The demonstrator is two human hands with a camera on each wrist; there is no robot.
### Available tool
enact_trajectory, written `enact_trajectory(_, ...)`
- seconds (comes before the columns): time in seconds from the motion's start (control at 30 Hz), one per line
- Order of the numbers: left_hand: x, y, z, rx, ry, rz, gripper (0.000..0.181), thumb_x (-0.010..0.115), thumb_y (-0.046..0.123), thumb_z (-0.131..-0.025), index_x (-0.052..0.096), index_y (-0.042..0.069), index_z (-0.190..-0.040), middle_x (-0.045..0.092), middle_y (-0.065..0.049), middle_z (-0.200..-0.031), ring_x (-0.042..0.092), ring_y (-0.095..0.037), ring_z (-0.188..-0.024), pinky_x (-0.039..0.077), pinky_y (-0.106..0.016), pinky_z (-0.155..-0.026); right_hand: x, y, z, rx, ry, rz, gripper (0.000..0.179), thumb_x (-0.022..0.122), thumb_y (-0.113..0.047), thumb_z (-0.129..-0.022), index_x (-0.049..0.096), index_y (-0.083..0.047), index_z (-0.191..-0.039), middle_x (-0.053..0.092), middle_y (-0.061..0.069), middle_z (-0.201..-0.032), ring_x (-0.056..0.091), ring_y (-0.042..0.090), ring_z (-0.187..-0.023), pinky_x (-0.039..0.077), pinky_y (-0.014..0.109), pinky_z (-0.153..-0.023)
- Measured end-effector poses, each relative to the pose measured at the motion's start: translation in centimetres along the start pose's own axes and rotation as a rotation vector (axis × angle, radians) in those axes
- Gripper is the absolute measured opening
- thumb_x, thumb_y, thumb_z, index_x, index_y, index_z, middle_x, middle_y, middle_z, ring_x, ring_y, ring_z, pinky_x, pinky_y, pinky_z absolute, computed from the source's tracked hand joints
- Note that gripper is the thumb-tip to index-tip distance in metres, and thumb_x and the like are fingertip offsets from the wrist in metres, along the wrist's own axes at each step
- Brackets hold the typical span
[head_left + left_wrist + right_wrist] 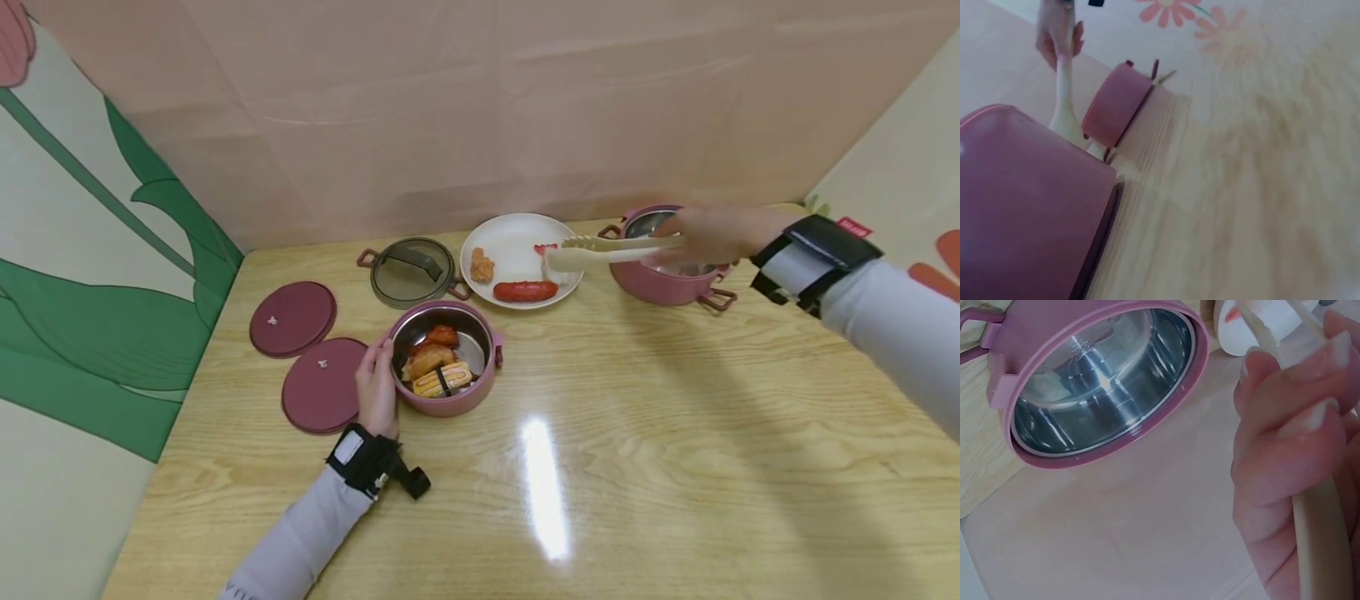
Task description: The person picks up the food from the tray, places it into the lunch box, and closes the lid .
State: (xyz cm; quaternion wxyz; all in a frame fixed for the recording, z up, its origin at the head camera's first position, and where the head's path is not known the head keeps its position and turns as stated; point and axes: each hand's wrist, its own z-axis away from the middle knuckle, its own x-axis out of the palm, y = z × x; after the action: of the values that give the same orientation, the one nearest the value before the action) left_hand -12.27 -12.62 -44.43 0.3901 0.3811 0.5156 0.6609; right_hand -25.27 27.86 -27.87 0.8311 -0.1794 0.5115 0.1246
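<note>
My right hand (pixel 701 236) holds cream tongs (pixel 618 252) above the far pink pot (pixel 660 287), whose steel inside (pixel 1104 381) shows in the right wrist view. The tongs' tips reach over the white plate (pixel 510 232), at a whitish food piece with a red end (pixel 545 249); whether they pinch it I cannot tell. A red sausage (pixel 525 291) and a brown fried piece (pixel 482 265) lie on that plate. At the near pink pot (pixel 450 407), my left hand (pixel 377 392) grips the left side. Inside are a yellow roll with a dark band (pixel 442 380) and browned pieces (pixel 429 360).
Two round maroon lids (pixel 292 319) lie at the left, one beside my left hand. A dark glass lid (pixel 411 283) with a black handle rests left of the plate. A pinkish cloth wall (pixel 450 117) stands behind the wooden table (pixel 637 467).
</note>
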Motion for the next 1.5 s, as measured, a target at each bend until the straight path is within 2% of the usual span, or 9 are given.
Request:
enact_trajectory(0.2, -0.5, 0.1, -0.4, 0.011, 0.042, -0.001, 0.041, 0.047, 0.019, -0.103, 0.054, -0.002, -0.137, 0.050, -0.020, -0.145, 0.041, -0.025, -0.138, 0.030, -0.037, -0.118, -0.4, -0.5, 0.1, 0.025, -0.042, -0.009, 0.064, 0.057, -0.059, -0.092, 0.063, -0.005, -0.125, 0.056, 0.000, -0.066, 0.049, 0.013, -0.048, 0.043, 0.027, -0.044)
enact_trajectory(0.3, -0.5, 0.2, -0.4, 0.014, 0.048, 0.001, 0.041, 0.047, 0.018, -0.103, 0.054, -0.002, -0.137, 0.050, -0.020, -0.145, 0.041, -0.024, -0.137, 0.031, -0.036, -0.118, -0.6, -0.7, 0.1, 0.033, -0.052, -0.016, 0.066, 0.056, -0.057, -0.093, 0.060, -0.002, -0.130, 0.054, 0.000, -0.065, 0.049, 0.013, -0.048, 0.043, 0.027, -0.044)
enact_trajectory(0.63, -0.6, 0.1, -0.4, 0.009, -0.004, 0.015, 0.044, 0.046, 0.018, -0.103, 0.047, 0.001, -0.144, 0.044, -0.018, -0.150, 0.037, -0.026, -0.142, 0.028, -0.037, -0.120, -0.7, -0.4, 0.1, 0.052, -0.082, -0.045, 0.077, 0.053, -0.058, -0.095, 0.049, 0.005, -0.138, 0.053, 0.000, -0.062, 0.052, 0.014, -0.047, 0.046, 0.028, -0.044)
enact_trajectory(0.77, -0.6, 0.1, -0.5, 0.016, -0.010, 0.012, 0.044, 0.047, 0.019, -0.103, 0.047, 0.001, -0.144, 0.045, -0.019, -0.150, 0.037, -0.026, -0.142, 0.029, -0.037, -0.120, -0.7, -0.4, 0.1, 0.045, -0.052, -0.034, 0.062, 0.054, -0.055, -0.096, 0.060, -0.001, -0.126, 0.052, -0.001, -0.060, 0.053, 0.014, -0.045, 0.047, 0.029, -0.043)
enact_trajectory(0.93, -0.6, 0.3, -0.5, 0.016, -0.006, 0.014, 0.044, 0.048, 0.019, -0.103, 0.049, 0.000, -0.143, 0.047, -0.018, -0.148, 0.039, -0.025, -0.141, 0.030, -0.037, -0.119, -0.8, -0.7, -0.4, 0.002, -0.017, 0.050, 0.041, 0.056, -0.047, -0.097, 0.071, -0.012, -0.111, 0.051, -0.003, -0.058, 0.050, 0.012, -0.045, 0.043, 0.026, -0.042)
enact_trajectory(1.0, -0.6, 0.4, -0.5, 0.011, -0.001, 0.012, 0.043, 0.048, 0.019, -0.103, 0.049, 0.001, -0.142, 0.048, -0.017, -0.148, 0.039, -0.024, -0.141, 0.030, -0.036, -0.119, -1.0, -1.0, -0.7, -0.017, -0.002, 0.074, 0.036, 0.057, -0.044, -0.098, 0.073, -0.014, -0.110, 0.053, -0.004, -0.058, 0.049, 0.011, -0.046, 0.042, 0.025, -0.042)
enact_trajectory(1.13, -0.6, 0.6, -0.6, 0.016, -0.001, 0.009, 0.043, 0.048, 0.021, -0.104, 0.050, 0.002, -0.142, 0.048, -0.014, -0.148, 0.040, -0.023, -0.140, 0.032, -0.036, -0.118, -1.5, -1.8, -1.4, -0.036, -0.019, 0.055, 0.031, 0.056, -0.038, -0.099, 0.072, -0.012, -0.094, 0.049, -0.005, -0.057, 0.044, 0.009, -0.044, 0.038, 0.023, -0.040)
enact_trajectory(1.3, -0.8, 1.1, -0.6, 0.055, -0.023, 0.024, 0.043, 0.046, 0.023, -0.105, 0.050, 0.002, -0.142, 0.047, -0.013, -0.149, 0.039, -0.022, -0.141, 0.032, -0.036, -0.118, -1.6, -2.8, -2.0, 0.027, -0.087, 0.007, 0.036, 0.053, -0.044, -0.099, 0.066, -0.011, -0.090, 0.042, -0.006, -0.060, 0.040, 0.008, -0.045, 0.034, 0.021, -0.041)
enact_trajectory(1.5, -1.0, 1.7, -0.4, 0.063, -0.036, 0.021, 0.044, 0.043, 0.023, -0.106, 0.048, 0.000, -0.143, 0.047, -0.013, -0.150, 0.038, -0.021, -0.142, 0.030, -0.035, -0.119, -1.4, -3.5, -2.5, 0.094, -0.071, -0.021, 0.035, 0.058, -0.045, -0.095, 0.063, -0.010, -0.097, 0.047, -0.002, -0.067, 0.045, 0.012, -0.047, 0.039, 0.023, -0.041)
